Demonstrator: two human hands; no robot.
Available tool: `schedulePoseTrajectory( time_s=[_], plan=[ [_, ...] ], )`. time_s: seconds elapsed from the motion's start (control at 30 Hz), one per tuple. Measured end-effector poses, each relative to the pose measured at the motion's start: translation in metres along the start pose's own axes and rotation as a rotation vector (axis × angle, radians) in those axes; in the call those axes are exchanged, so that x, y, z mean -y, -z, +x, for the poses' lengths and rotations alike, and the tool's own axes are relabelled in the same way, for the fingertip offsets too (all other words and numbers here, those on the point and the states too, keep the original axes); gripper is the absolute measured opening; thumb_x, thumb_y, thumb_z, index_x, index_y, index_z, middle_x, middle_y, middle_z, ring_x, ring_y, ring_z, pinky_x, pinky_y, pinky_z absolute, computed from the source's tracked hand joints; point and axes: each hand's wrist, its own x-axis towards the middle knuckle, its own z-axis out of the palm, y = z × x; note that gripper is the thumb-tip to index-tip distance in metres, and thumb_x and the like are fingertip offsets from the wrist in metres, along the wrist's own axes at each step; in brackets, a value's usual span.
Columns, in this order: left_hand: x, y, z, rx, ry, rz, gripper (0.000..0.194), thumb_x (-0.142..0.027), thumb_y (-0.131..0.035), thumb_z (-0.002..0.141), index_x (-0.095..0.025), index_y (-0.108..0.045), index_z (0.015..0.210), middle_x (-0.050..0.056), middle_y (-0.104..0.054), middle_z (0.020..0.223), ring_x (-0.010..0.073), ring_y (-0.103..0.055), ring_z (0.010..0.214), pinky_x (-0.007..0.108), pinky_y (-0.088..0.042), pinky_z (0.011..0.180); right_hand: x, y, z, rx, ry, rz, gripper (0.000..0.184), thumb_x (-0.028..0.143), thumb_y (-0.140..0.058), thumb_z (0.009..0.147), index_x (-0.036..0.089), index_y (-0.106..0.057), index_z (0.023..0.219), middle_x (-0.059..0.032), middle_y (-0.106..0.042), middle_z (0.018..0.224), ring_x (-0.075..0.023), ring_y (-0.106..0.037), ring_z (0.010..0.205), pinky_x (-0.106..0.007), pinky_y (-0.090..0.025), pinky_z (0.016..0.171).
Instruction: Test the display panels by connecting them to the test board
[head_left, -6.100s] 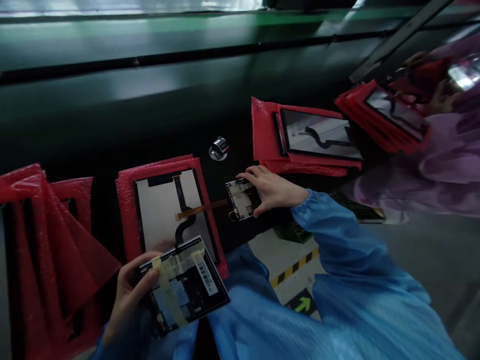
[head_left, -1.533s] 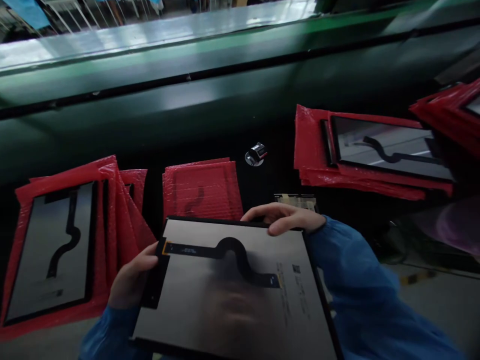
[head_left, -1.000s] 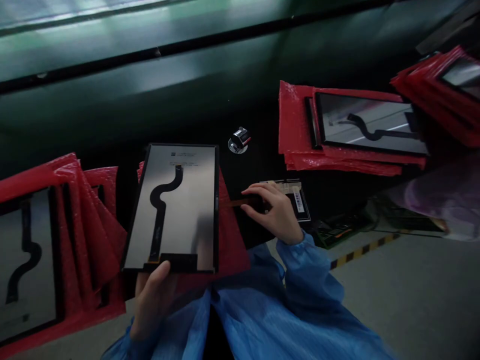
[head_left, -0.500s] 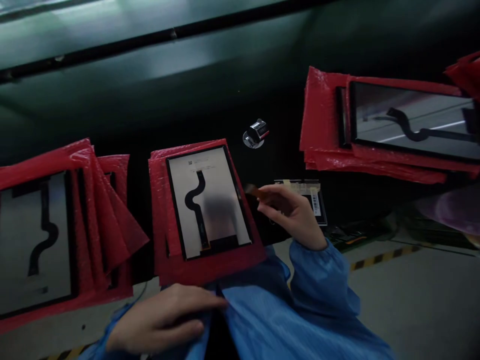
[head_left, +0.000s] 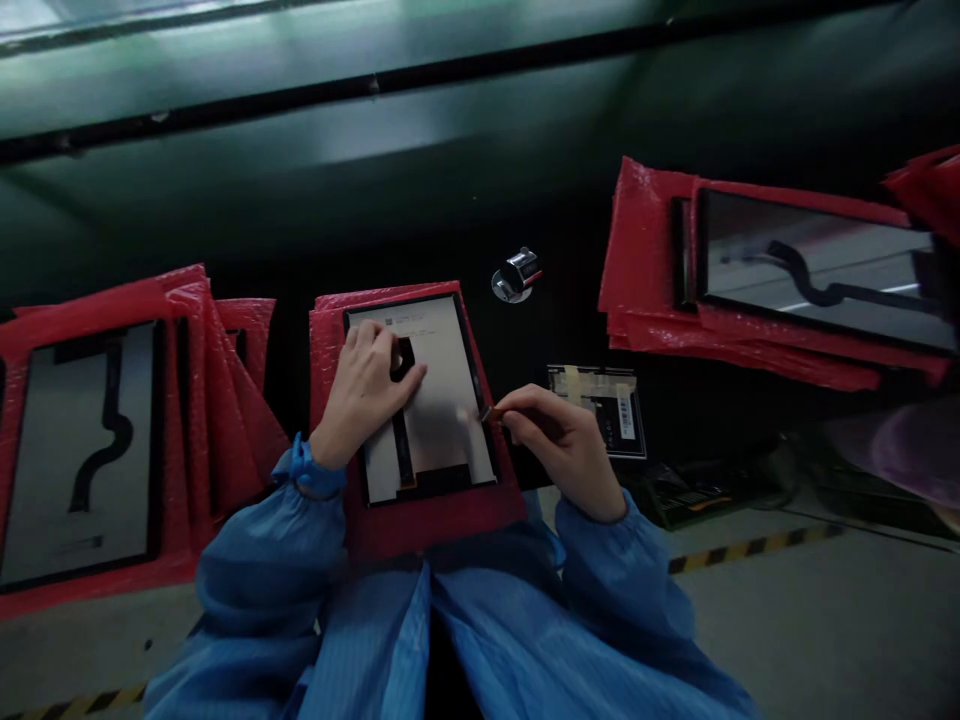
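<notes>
A display panel (head_left: 442, 420) with a black flex cable lies face down on a red bubble-wrap sheet (head_left: 420, 525) in front of me. My left hand (head_left: 365, 387) rests on the panel's upper left, its fingers curled over the cable. My right hand (head_left: 559, 440) hovers at the panel's right edge, pinching the end of a thin orange ribbon cable (head_left: 489, 412). A small circuit board (head_left: 604, 405) with tape and a barcode label lies just right of that hand.
A stack of red-wrapped panels (head_left: 90, 440) lies at the left, another stack (head_left: 787, 270) at the right. A small metal object (head_left: 516, 275) sits on the dark bench behind the panel. The dark conveyor (head_left: 375, 130) runs across the back. Floor shows below right.
My left hand has come up from my lap onto the panel. My right hand has brought the orange ribbon end down toward the panel's right edge.
</notes>
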Motion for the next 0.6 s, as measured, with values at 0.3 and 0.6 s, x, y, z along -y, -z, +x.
schedulePoseTrajectory(
  time_s=[0.3, 0.6],
  plan=[
    [-0.028, 0.041, -0.053, 0.615, 0.121, -1.201, 0.063, -0.070, -0.038, 0.089, -0.018, -0.073, 0.087, 0.005, -0.058, 0.061, 0.0169, -0.046, 0.049, 0.034, -0.038, 0.052, 0.004, -0.007, 0.001, -0.110, -0.077, 0.076, 0.018, 0.035, -0.062, 0.087, 0.018, -0.066, 0.083, -0.0014, -0.066, 0.074, -0.0136, -0.059, 0.065, -0.025, -0.046, 0.059],
    [-0.056, 0.023, -0.063, 0.173, 0.176, -0.909, 0.016, -0.035, -0.068, 0.086, -0.021, -0.069, 0.080, -0.001, -0.059, 0.064, 0.0133, -0.051, 0.056, 0.028, -0.041, 0.054, 0.006, -0.010, -0.002, -0.125, -0.029, 0.142, 0.011, 0.029, -0.066, 0.086, 0.018, -0.067, 0.084, -0.0010, -0.061, 0.079, -0.0109, -0.052, 0.064, -0.024, -0.040, 0.055]
  ],
)
